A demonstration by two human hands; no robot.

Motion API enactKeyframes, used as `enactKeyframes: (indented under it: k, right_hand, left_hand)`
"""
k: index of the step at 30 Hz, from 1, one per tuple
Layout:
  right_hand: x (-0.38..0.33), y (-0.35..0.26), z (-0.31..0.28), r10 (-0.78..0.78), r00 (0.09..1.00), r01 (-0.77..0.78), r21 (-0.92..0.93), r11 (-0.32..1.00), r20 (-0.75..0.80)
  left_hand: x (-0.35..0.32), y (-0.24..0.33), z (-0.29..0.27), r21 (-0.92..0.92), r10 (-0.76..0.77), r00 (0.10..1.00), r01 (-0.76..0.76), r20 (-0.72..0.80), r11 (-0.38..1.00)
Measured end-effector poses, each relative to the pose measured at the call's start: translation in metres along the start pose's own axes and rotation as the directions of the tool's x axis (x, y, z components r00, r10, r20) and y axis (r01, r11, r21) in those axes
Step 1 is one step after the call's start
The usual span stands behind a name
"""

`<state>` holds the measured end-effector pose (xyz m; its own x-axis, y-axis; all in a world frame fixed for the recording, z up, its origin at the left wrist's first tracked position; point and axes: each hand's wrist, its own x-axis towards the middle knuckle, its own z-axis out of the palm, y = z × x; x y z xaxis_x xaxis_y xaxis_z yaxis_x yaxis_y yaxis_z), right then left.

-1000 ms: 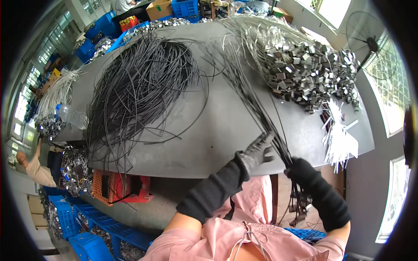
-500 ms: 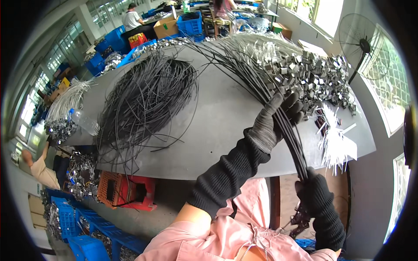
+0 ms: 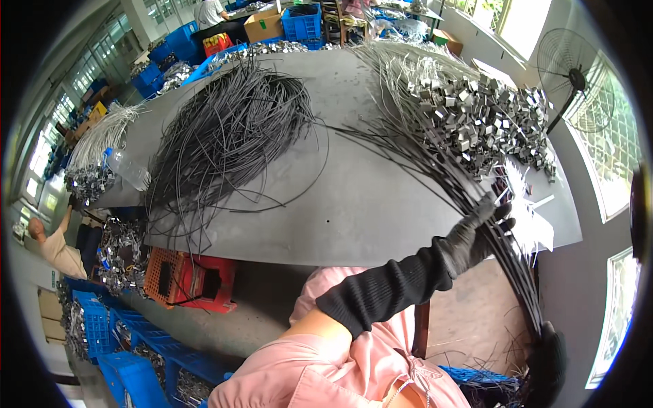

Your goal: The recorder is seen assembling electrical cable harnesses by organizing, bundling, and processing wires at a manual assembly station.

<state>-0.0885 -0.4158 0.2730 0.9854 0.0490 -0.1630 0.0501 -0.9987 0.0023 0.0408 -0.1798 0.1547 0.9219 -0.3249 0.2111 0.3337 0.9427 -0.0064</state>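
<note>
Many black strands (image 3: pixel 515 272): slanting down-rightward through my left fingers (image 3: pixel 484 207) — curled round them.
Right fingers (image 3: pixel 554 342): closed round lower ends (dim).

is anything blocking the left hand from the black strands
Nothing visible: the left hand is wrapped around the black strands. The pile of silver pieces lies beyond the hand, not between them.

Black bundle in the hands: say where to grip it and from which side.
Probably the stretch between the left hand and right hand, reached from the left. There the black bundle runs narrow and gathered; its far end fans out over the table, and white strips lie by its right.
</note>
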Motion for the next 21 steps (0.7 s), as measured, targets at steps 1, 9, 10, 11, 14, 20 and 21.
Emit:
enactKeyframes:
  k: [1, 9, 10, 11, 14, 20, 21]
  right_hand:
    - [0.001, 0.005, 0.001, 0.004, 1.0, -0.004, -0.002, 1.0, 0.003]
    - [-0.003, 0.017, -0.005, -0.113, 0.988, 0.132, 0.192, 0.973, -0.105]
    - [-0.003, 0.017, -0.006, -0.117, 0.986, 0.141, 0.212, 0.967, -0.123]
    - [-0.005, 0.018, -0.007, -0.115, 0.983, 0.147, 0.233, 0.961, -0.146]
    - [0.005, 0.021, -0.005, -0.126, 0.971, 0.188, 0.32, 0.929, -0.205]
    - [0.013, 0.021, -0.012, -0.057, 0.945, 0.214, 0.477, 0.852, -0.322]
    - [0.048, 0.017, 0.007, -0.149, 0.944, 0.29, 0.532, 0.796, -0.293]
  left_hand:
    - [0.002, -0.007, 0.01, 0.006, -0.042, 0.999, 0.042, -0.008, 0.999]
    - [-0.001, -0.061, 0.127, 0.662, -0.11, 0.982, -0.019, 0.152, 0.749]
    - [0.003, -0.064, 0.134, 0.706, -0.082, 0.97, -0.108, 0.229, 0.7]
    - [0.008, -0.068, 0.14, 0.737, -0.065, 0.948, -0.198, 0.312, 0.646]
    - [0.026, -0.062, 0.143, 0.68, -0.029, 0.93, -0.245, 0.365, 0.691]
    - [0.064, -0.002, 0.16, 0.765, 0.093, 0.931, -0.345, 0.353, 0.544]
    - [0.062, 0.021, 0.153, 0.818, 0.196, 0.956, -0.289, 0.219, 0.498]
